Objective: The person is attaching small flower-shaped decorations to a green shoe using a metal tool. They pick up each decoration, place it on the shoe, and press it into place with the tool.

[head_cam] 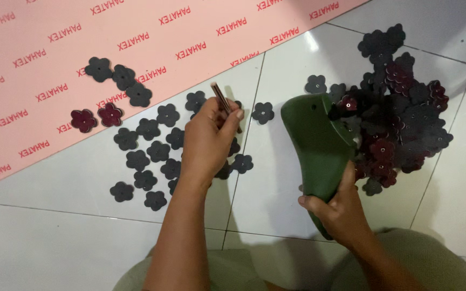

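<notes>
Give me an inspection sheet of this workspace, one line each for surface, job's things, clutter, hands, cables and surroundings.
Surface: white tiled floor with grout lines; a pink printed sheet covers the upper left.
Job's things: green shoe last, held at its lower end, toe toward the heap; thin flat flower pieces pinched edge-on.
Clutter: dark flower cutouts scattered singly on the tiles; a dense heap of dark and maroon flowers at right; two maroon flowers and three dark ones on the sheet.
Hands: left hand pinches the pieces; right hand grips the last.
Cables: nothing seen.
Surroundings: the person's greenish clothing along the bottom edge.
</notes>
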Demonstrator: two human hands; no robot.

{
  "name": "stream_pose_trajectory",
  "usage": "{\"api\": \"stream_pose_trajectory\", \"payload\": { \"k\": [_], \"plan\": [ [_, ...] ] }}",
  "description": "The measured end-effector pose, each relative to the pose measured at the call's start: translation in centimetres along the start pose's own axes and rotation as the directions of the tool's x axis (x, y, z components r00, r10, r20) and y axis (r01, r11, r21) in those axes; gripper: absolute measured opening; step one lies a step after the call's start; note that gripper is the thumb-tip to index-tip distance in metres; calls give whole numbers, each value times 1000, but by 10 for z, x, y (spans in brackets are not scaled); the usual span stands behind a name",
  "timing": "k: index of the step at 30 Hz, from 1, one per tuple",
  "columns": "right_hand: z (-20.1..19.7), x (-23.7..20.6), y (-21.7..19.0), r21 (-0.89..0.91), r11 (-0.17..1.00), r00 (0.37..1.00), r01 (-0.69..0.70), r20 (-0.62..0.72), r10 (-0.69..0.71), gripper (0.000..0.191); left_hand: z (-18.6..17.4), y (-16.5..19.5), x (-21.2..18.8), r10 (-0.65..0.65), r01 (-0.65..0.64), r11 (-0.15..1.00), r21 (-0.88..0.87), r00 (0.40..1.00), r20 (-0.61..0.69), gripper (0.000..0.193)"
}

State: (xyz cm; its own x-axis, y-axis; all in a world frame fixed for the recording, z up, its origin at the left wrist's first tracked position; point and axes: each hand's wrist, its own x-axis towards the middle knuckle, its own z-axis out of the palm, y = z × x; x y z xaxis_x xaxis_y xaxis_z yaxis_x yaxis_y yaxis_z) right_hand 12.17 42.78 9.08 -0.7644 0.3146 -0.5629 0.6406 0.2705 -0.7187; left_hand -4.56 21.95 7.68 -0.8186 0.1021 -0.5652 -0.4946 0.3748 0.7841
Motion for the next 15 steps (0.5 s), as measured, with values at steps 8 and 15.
{"api": "stream_pose_trajectory", "payload": {
  "k": [8, 15],
  "plan": [
    [1, 0, 2, 15, 999, 999, -51, -2, 51, 99, 8, -21, 14, 198, -275, 891, -361, 951, -236, 9],
    [2, 0, 4, 98, 995, 1000, -27, 15, 25, 100, 12, -29, 19, 176, -246, 850, -467, 966, -189, 10]
  ]
}}
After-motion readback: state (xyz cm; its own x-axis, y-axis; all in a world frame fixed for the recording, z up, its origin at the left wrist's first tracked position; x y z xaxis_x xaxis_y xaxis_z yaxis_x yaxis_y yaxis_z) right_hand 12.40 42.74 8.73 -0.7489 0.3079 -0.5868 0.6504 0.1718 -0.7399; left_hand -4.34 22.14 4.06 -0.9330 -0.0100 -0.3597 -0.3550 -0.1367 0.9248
